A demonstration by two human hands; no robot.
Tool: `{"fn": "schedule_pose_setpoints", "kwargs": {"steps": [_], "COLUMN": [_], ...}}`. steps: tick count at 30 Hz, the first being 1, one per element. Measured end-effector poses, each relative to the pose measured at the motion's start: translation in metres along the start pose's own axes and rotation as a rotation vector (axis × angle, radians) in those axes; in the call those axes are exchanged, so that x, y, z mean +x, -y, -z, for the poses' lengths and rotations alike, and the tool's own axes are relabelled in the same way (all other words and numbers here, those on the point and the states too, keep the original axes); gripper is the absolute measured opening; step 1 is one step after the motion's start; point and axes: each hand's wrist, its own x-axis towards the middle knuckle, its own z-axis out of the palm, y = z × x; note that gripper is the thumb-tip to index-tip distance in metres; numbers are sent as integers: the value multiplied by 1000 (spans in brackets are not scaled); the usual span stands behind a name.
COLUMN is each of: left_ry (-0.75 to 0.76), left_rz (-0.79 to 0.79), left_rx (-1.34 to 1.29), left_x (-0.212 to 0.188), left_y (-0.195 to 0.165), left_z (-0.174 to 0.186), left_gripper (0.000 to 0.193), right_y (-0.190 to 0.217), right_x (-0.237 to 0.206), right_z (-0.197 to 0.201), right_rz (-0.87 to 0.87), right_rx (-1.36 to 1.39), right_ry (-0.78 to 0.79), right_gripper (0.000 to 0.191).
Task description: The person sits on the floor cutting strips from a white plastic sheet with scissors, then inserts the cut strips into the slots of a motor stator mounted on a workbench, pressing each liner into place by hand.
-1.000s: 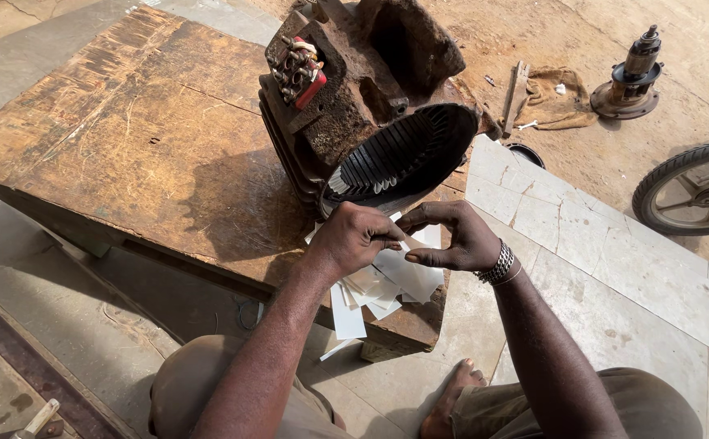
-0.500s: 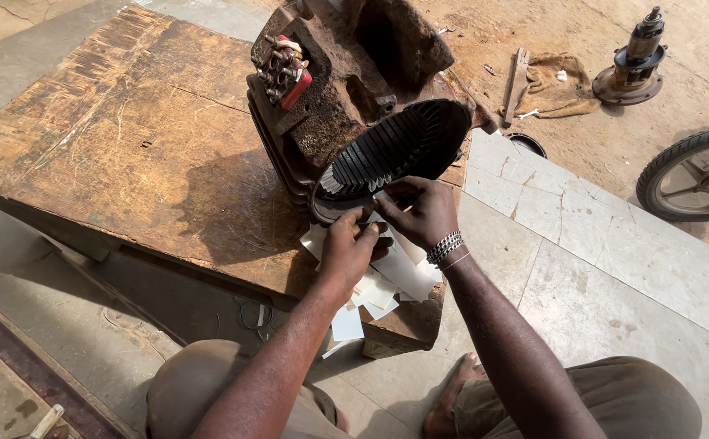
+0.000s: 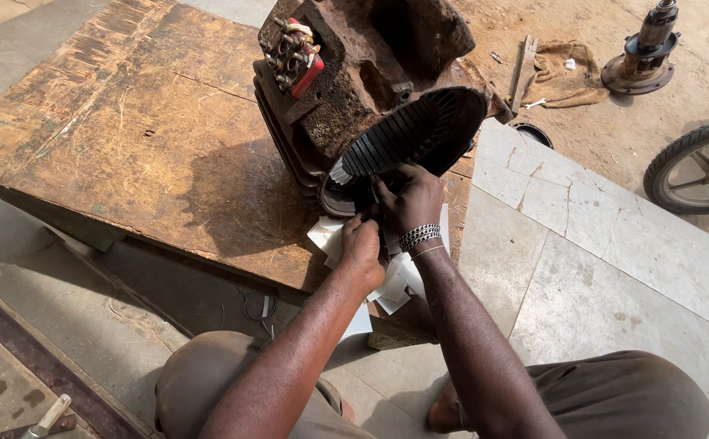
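The rusty motor housing [image 3: 370,89] lies tilted on the worn wooden tabletop [image 3: 127,138], its open end with the dark slotted stator core [image 3: 407,130] facing the person, and both hands work at the lower rim of that opening. The right hand [image 3: 411,199], with a beaded bracelet on its wrist, has its grip pinched at the slots, seemingly pressing a white insulation strip [image 3: 340,172] into place, though what it pinches is hidden by the fingers. The left hand [image 3: 362,248] sits just below, its grip curled closed; whether it holds a strip I cannot tell. More white paper strips [image 3: 395,284] lie on the tabletop edge beneath both wrists. To do this well, each strip should probably go in square to its slot, slid along the length without creasing, one hand guiding the leading edge while the other feeds; the rough rusty rim could tear the paper if it is forced
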Motion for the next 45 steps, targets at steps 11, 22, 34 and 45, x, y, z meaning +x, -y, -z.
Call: {"fn": "schedule_pose_setpoints", "kwargs": {"steps": [11,22,34,45], "left_ry": [-7,98,116,118], "left_rz": [-109,-75,-61,-68], "left_rx": [-285,-85,-6,11], "left_x": [34,10,-21,-18], "left_y": [11,-14,-21,-20], "left_z": [-15,-22,-4,2], "left_gripper": [40,63,79,78], "right_y": [13,19,21,29], "right_x": [-4,-22,-13,-7], "right_z": [18,53,17,14], "right_rz": [66,226,165,113], "right_rx": [13,-223,-206,-250], "right_ry": [63,226,69,110], "right_gripper": [15,27,19,22]}}
